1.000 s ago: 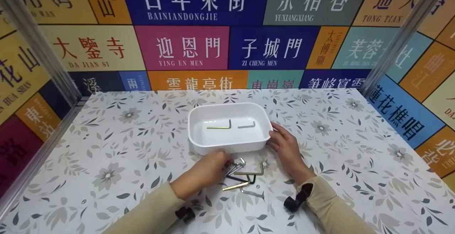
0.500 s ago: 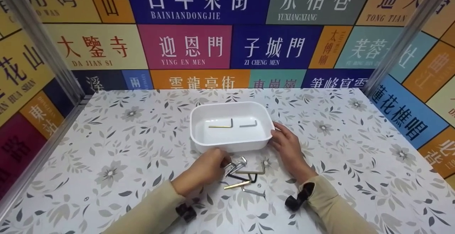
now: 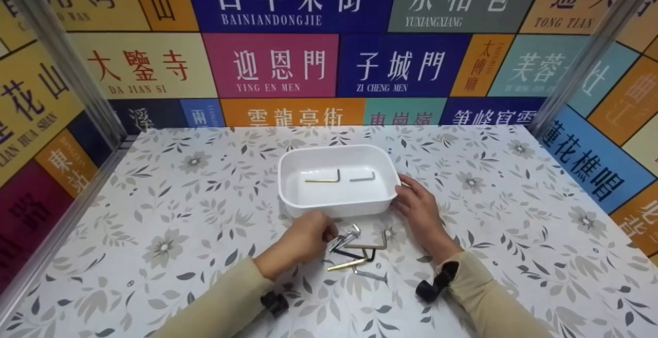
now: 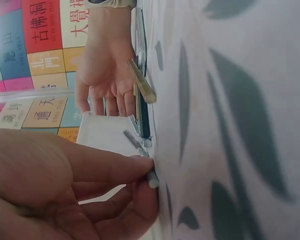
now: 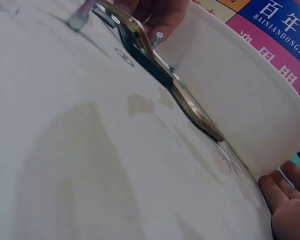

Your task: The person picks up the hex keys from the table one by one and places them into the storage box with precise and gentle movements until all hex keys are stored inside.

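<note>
My left hand [image 3: 304, 236] is at the left of a small pile of hex keys, pinching a silver hex key [image 4: 153, 179] between thumb and fingers, close over the table. Beside it lie more silver keys, a bronze one [image 3: 384, 240], a black one [image 3: 348, 254], a gold one [image 3: 343, 265] and a grey one [image 3: 371, 276]. Behind the pile stands a white plastic tub [image 3: 334, 209]. On its floor rest a gold hex key [image 3: 322, 180] and a smaller silver one [image 3: 362, 177]. My right hand [image 3: 422, 212] touches the tub's right end with extended fingers.
A white cloth with a grey leaf pattern covers the table [image 3: 205, 245]. Colourful panels with printed characters [image 3: 277, 66] rise at the back and sides, with metal posts [image 3: 581, 60] at the corners. Each sleeve has a black wrist camera, the right one [image 3: 437, 282] plainly visible.
The head view has drifted slightly, so the scene sits a little further right. My left hand stays at the pile's silver keys, and my right hand keeps its place on the tub.
</note>
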`<state>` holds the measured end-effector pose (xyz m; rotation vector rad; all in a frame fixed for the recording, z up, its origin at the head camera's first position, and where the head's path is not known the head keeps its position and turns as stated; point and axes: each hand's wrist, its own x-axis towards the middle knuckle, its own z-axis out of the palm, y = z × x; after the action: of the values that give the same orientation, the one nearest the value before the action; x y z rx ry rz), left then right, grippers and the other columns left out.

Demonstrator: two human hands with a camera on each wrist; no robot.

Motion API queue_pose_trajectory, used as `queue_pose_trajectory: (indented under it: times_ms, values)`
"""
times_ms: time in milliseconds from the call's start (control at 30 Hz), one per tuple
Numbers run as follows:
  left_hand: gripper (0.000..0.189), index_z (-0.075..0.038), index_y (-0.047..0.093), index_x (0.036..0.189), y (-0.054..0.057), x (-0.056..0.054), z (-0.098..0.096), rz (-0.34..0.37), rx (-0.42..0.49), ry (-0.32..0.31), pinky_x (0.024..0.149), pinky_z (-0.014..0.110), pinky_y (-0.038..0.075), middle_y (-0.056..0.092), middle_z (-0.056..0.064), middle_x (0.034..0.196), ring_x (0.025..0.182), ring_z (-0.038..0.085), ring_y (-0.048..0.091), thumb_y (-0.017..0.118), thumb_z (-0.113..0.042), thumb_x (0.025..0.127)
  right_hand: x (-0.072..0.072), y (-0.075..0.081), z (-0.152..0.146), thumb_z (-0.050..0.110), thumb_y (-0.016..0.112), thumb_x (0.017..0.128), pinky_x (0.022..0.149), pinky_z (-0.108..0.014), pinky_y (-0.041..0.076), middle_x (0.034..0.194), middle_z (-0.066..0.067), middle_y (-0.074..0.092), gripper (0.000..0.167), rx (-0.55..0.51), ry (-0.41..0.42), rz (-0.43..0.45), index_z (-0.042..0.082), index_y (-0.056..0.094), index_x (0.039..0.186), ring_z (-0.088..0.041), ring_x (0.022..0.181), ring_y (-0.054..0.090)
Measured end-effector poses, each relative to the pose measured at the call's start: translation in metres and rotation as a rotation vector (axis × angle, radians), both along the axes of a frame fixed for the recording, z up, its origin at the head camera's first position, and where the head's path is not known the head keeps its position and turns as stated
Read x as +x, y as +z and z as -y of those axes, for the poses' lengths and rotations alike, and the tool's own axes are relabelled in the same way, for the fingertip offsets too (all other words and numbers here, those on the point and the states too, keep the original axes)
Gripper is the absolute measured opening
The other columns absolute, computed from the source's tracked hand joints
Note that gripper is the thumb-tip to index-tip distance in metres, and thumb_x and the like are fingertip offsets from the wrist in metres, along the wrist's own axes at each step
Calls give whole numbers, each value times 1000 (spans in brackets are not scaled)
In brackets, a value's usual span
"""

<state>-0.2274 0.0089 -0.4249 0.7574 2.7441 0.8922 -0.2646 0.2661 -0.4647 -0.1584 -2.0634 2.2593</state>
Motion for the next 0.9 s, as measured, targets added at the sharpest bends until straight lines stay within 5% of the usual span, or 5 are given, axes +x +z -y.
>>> queue_pose_trajectory:
  times_ms: [300,500,700,900]
  values:
    - [34,-4,69,88,2,-1,-11,30,-117,-24,69,27,48,65,4,82,75,17,53,59,20,67,1,-1,-6,13,51,103,93,-23,56,148,-21,51,46,9,-30,0,3,46,148,-13,111,67]
    - [35,-4,65,96,8,-1,-6,107,-31,-41,77,32,50,62,4,87,81,17,54,54,19,71,1,-3,-2,12,52,102,93,-25,57,147,-21,53,46,1,-30,10,4,48,147,-15,110,67]
    - [32,3,65,107,37,-12,4,157,142,-169,83,30,53,69,15,100,92,18,62,51,14,80,0,-2,0,11,53,101,94,-26,57,146,-21,54,46,19,-27,-6,5,50,146,-23,117,66]
    - [28,3,64,112,73,-27,-2,171,142,-213,74,20,47,67,13,101,89,13,58,56,9,87,-1,-1,-1,11,53,102,93,-26,57,143,-24,56,45,29,-17,-6,4,49,146,-23,117,66]
